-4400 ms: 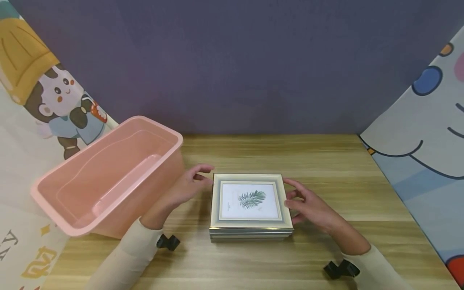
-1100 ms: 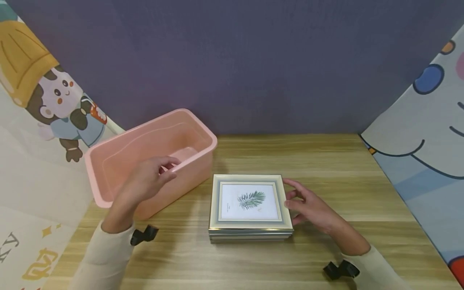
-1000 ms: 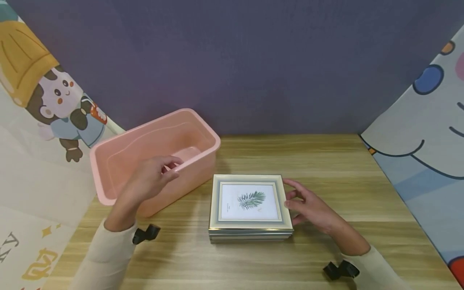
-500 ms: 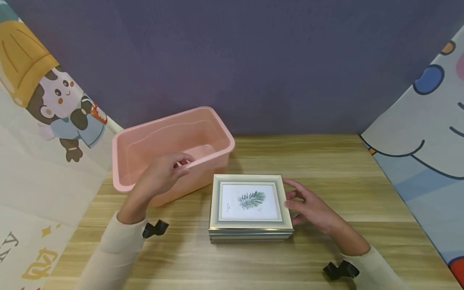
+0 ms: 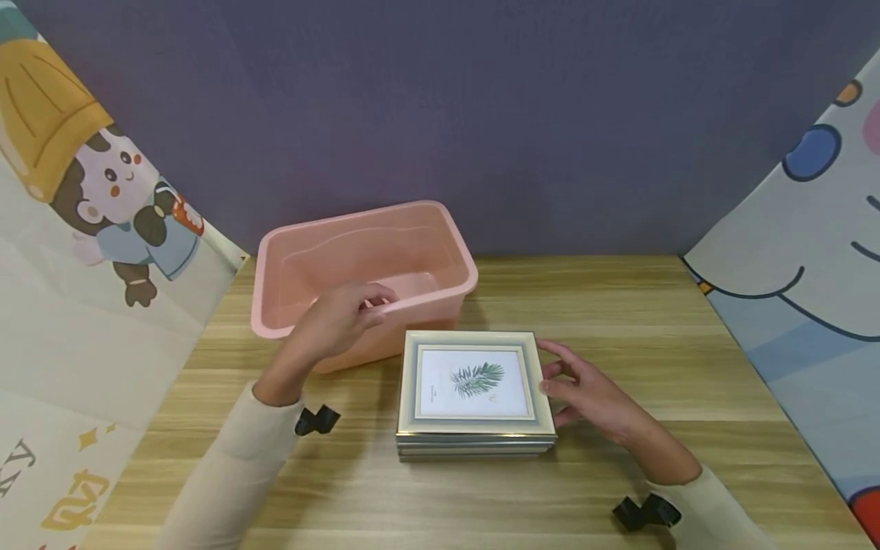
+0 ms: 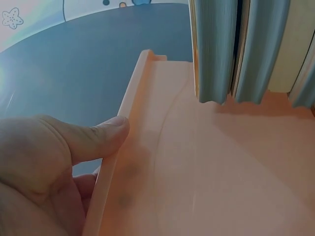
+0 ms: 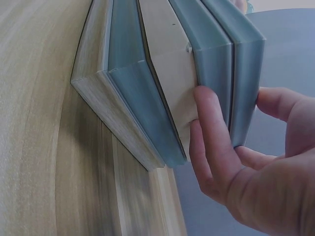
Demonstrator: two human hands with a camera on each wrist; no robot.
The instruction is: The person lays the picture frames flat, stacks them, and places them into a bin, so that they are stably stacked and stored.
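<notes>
My left hand (image 5: 340, 317) pinches the near long rim of a pink plastic bin (image 5: 364, 221). In the left wrist view the thumb (image 6: 110, 135) presses on the inner side of that rim, with the fingers outside, partly hidden. Just right of the bin lies a stack of several picture frames (image 5: 409, 382), the top one showing a green leaf print (image 5: 477, 380). My right hand (image 5: 594, 401) rests against the stack's right side. In the right wrist view its relaxed fingers (image 7: 209, 105) touch the frames' edges (image 7: 211, 73).
Everything stands on a wood-grain table (image 5: 584, 298). A dark blue-grey wall (image 5: 481, 130) rises behind it. Printed cartoon panels (image 5: 124, 198) line the left and right sides. Each wrist carries a small black camera mount (image 5: 318, 420).
The bin has slid right, from the far left to just behind the frames' left side, turning more parallel to the wall. My left hand took its rim and moved along. My right hand stayed put.
</notes>
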